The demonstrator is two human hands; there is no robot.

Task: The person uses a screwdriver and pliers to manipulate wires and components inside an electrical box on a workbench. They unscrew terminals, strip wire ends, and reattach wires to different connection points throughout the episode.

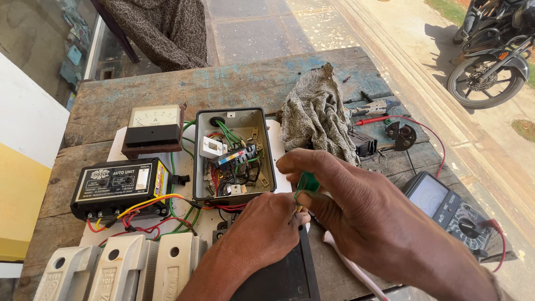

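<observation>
My right hand [356, 206] grips a green-handled screwdriver [307, 183] just right of an open grey electrical box [262, 131] full of coloured wires and small components. My left hand [267, 226] is closed right under the screwdriver's tip, pinching something small that I cannot make out. Both hands meet at the box's lower right corner, above a dark flat panel [284, 278].
A black control unit [120, 189] with red, yellow and green wires lies left, an analogue ammeter [154, 125] behind it, three white fuse carriers [122, 270] in front. A rag [317, 114], a red probe lead [379, 119] and a multimeter [448, 206] lie right. A motorcycle [490, 50] stands beyond the wooden bench [223, 83].
</observation>
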